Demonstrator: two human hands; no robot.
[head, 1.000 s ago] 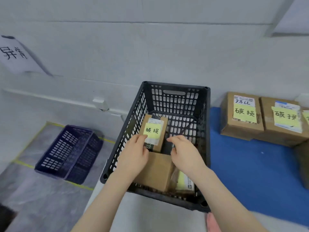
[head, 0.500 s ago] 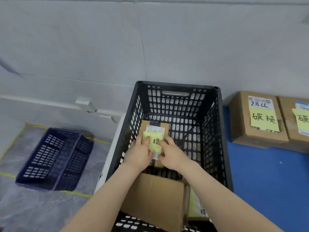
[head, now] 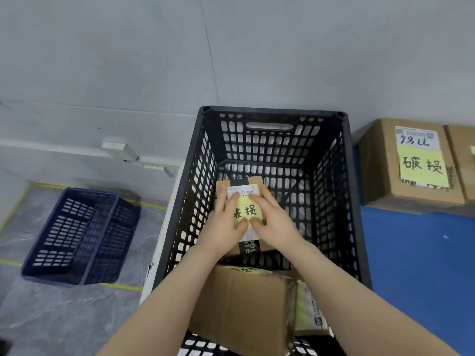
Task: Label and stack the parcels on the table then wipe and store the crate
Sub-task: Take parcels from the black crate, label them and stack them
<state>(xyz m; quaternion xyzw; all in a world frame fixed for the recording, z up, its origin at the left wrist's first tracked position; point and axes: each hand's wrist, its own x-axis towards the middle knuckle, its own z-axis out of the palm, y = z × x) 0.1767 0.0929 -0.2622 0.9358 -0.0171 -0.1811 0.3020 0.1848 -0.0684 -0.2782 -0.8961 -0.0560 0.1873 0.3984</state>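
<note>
A black slatted crate stands on the table in front of me. Inside it a small brown parcel leans toward the far wall, with a white shipping label and a yellow handwritten note on its face. My left hand and my right hand both lie on that face. Their fingers stretch along the note's two sides and the thumbs press its lower edge. Nearer to me in the crate lie a larger brown box and a parcel with a pale label.
On the blue table mat to the right stand labelled brown parcels with yellow notes. A dark blue crate lies on the plastic-covered floor at the left. The grey wall rises just behind the black crate.
Both hands went from the near box deeper into the crate and settled on the small noted parcel. My view has moved closer and tipped down over the crate.
</note>
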